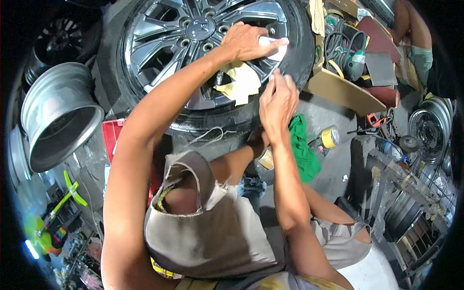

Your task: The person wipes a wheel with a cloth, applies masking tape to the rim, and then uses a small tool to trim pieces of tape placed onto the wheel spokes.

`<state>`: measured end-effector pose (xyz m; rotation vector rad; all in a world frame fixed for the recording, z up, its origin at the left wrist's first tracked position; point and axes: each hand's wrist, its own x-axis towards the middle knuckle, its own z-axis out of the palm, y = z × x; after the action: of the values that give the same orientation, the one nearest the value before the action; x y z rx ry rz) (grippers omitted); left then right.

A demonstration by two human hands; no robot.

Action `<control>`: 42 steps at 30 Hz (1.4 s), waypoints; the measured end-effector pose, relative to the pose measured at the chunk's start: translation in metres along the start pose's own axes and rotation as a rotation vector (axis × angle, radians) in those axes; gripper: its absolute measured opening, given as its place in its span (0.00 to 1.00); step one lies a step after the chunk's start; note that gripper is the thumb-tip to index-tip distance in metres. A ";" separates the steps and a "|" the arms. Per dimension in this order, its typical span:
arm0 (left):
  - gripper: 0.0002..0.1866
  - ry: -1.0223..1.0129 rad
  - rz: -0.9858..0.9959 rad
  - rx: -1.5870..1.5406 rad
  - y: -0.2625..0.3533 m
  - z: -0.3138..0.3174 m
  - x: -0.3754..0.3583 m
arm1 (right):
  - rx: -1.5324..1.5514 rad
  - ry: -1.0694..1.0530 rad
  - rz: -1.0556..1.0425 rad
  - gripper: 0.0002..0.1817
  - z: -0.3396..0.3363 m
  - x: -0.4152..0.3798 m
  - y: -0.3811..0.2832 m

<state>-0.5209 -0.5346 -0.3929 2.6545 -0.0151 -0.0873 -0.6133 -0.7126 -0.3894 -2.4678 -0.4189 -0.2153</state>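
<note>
A dark grey alloy wheel point(200, 29) with its tire point(300, 36) lies flat in front of me. My left hand point(247, 42) reaches across the spokes, its fingers closed on a small white sheet point(273, 47) near the rim's right side. Just below it, my right hand point(279, 99) is at the rim's edge with fingers curled and pinched together; whatever may be between them is too small to make out. Pale yellow masking paper point(241, 81) covers part of the lower right spokes, between my hands.
Right of the tire stands a cardboard box point(345, 92) with cables and a green power tool point(356, 65). A green cloth point(304, 150) and a yellow tape roll point(330, 137) lie on the floor. Bare rims point(60, 116) stand left. Another person's leg point(416, 29) shows upper right.
</note>
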 end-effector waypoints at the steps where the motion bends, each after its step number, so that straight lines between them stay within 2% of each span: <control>1: 0.56 -0.004 -0.004 -0.001 -0.001 0.004 -0.003 | 0.000 -0.005 0.002 0.14 0.000 -0.005 0.000; 3: 0.54 -0.003 0.021 -0.015 0.000 -0.001 0.001 | 0.018 -0.009 -0.019 0.14 0.000 -0.008 0.001; 4: 0.53 -0.088 -0.013 -0.017 0.001 -0.006 0.001 | 0.054 0.008 -0.046 0.14 -0.003 -0.013 0.000; 5: 0.53 -0.087 -0.015 -0.021 0.002 -0.005 0.002 | 0.051 0.006 -0.048 0.14 -0.006 -0.015 0.003; 8: 0.45 0.006 0.025 -0.033 -0.004 0.002 0.001 | 0.001 -0.070 -0.043 0.17 -0.018 -0.009 0.013; 12: 0.44 0.046 -0.013 -0.069 -0.003 0.004 0.001 | 0.058 -0.090 -0.085 0.17 -0.021 -0.004 0.017; 14: 0.44 0.069 -0.019 -0.083 -0.001 -0.001 -0.001 | 0.051 0.004 -0.163 0.14 -0.015 0.004 0.016; 17: 0.44 0.088 -0.001 -0.105 -0.003 0.007 0.001 | 0.081 -0.029 -0.171 0.14 -0.015 -0.004 0.016; 23: 0.42 0.075 -0.040 -0.092 0.002 0.000 -0.004 | 0.047 -0.007 -0.220 0.17 -0.009 0.004 0.015; 25: 0.42 0.167 0.008 -0.067 -0.002 0.004 -0.003 | 0.072 -0.006 -0.193 0.15 -0.012 -0.005 0.009; 27: 0.42 0.089 -0.036 -0.143 -0.003 0.006 -0.001 | 0.043 -0.024 -0.189 0.14 -0.014 0.001 0.012; 29: 0.41 0.118 -0.086 -0.160 -0.003 0.008 -0.004 | 0.013 0.014 -0.166 0.15 -0.009 0.009 0.009; 33: 0.43 0.124 -0.013 -0.193 -0.004 0.003 -0.004 | 0.044 -0.034 -0.183 0.15 -0.011 -0.009 0.011; 35: 0.41 0.126 -0.089 -0.201 -0.004 0.009 -0.002 | -0.043 -0.053 -0.130 0.15 -0.015 0.007 0.007; 39: 0.43 0.124 -0.079 -0.154 -0.003 0.000 -0.006 | 0.065 0.012 -0.139 0.13 -0.009 -0.010 0.002; 42: 0.44 0.096 -0.061 -0.218 -0.003 0.005 -0.001 | 0.007 0.002 -0.133 0.14 -0.008 0.005 0.013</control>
<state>-0.5227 -0.5345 -0.3982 2.4386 0.1017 0.0182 -0.6044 -0.7261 -0.3891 -2.4344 -0.5833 -0.2703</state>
